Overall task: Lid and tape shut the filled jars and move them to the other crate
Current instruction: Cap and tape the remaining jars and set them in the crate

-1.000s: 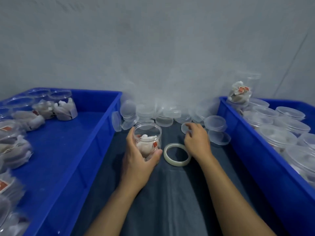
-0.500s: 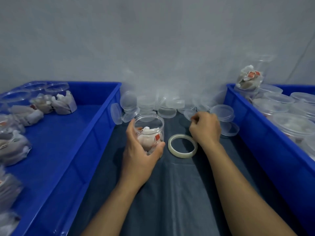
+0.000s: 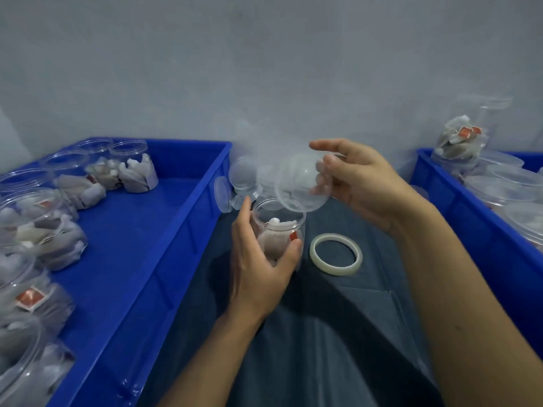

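Right hand [image 3: 361,183] around round clear-plastic lid [image 3: 301,183], tilted over open jar [image 3: 279,230].

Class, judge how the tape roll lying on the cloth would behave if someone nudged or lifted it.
The tape roll lies flat, so a nudge would probably slide it, not roll it. It is a thin hollow ring, so likely light. It keeps its round shape unsupported, so probably stiff.

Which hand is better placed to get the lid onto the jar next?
Right: the right hand holds the lid tilted just above the jar, while the left hand grips the jar.
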`<action>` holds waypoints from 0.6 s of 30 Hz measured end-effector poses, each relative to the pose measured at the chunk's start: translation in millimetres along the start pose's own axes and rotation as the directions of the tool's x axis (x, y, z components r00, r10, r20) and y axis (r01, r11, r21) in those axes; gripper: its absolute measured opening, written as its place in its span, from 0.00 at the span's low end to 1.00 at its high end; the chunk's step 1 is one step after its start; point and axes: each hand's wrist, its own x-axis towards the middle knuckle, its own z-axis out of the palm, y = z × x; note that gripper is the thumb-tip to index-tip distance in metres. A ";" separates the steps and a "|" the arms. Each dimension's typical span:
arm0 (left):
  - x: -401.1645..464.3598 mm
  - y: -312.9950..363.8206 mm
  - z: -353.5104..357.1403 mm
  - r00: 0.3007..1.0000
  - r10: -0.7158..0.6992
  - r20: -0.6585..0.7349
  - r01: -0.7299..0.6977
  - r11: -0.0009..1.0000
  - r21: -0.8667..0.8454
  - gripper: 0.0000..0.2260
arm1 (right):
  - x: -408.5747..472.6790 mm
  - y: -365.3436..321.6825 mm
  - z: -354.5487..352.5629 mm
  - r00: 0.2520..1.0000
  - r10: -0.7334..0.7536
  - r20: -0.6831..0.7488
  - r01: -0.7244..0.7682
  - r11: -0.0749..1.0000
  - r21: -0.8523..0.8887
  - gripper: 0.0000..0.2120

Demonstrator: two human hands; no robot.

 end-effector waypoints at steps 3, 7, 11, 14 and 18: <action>0.5 -1.7 -0.1 1.000 0.016 -0.010 -0.017 1.000 -0.014 0.44 | 0.3 8.4 10.0 0.989 0.077 0.130 -0.092 0.990 0.110 0.16; 1.8 -3.3 -1.1 1.000 -0.009 -0.028 0.006 0.997 -0.079 0.40 | 6.0 21.3 14.1 0.978 0.159 0.137 -0.165 0.985 0.040 0.15; 2.1 -2.2 -2.1 0.998 -0.032 -0.048 0.028 0.996 -0.089 0.37 | 11.7 23.3 8.4 0.983 0.172 0.057 -0.169 0.984 -0.063 0.13; 2.6 -2.2 -1.9 0.998 -0.033 -0.057 0.027 0.996 -0.089 0.34 | 13.1 25.5 3.8 0.980 0.196 0.023 -0.190 0.969 -0.157 0.13; 3.5 -3.3 -1.2 0.997 -0.037 -0.062 0.032 0.996 -0.083 0.32 | 14.9 30.3 6.8 0.974 0.226 -0.013 -0.221 0.937 -0.269 0.14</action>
